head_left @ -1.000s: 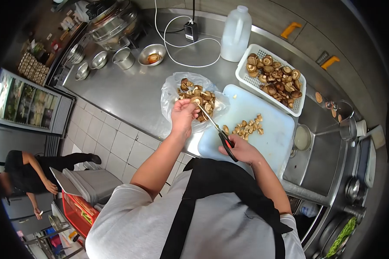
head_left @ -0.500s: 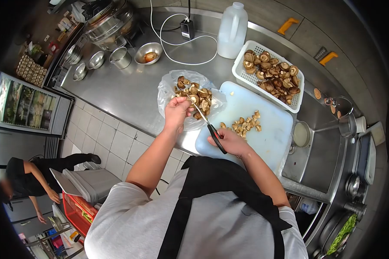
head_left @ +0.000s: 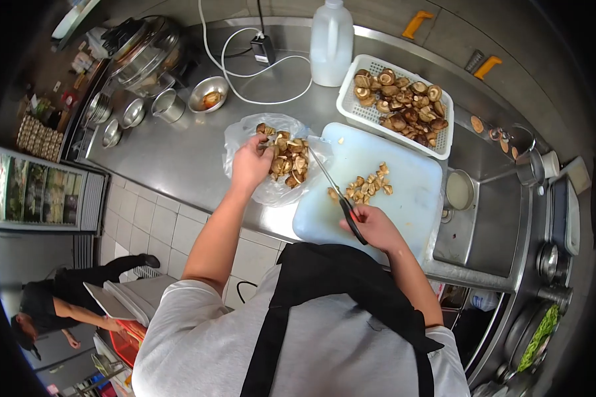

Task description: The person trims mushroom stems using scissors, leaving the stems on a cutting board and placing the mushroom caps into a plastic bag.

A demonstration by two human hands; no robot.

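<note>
In the head view, the left hand (head_left: 250,164) reaches over the clear plastic bag (head_left: 240,140), its fingers bent at the brown-capped mushrooms (head_left: 289,159) inside; whether they grip one, I cannot tell. The right hand (head_left: 375,229), at six o'clock on the pale blue plastic cutting board (head_left: 410,192), has its fingers closed round the black-and-red handles of the metal-bladed scissors (head_left: 343,202), which point toward eleven o'clock, tip near the bag's three o'clock side. Small tan mushroom pieces (head_left: 369,185) lie around the board's middle. From the board, the bag sits toward ten o'clock on the stainless steel bench (head_left: 172,149), the white perforated basket (head_left: 348,108) of whole mushrooms at one, and the translucent plastic jug (head_left: 332,46) between eleven and twelve.
</note>
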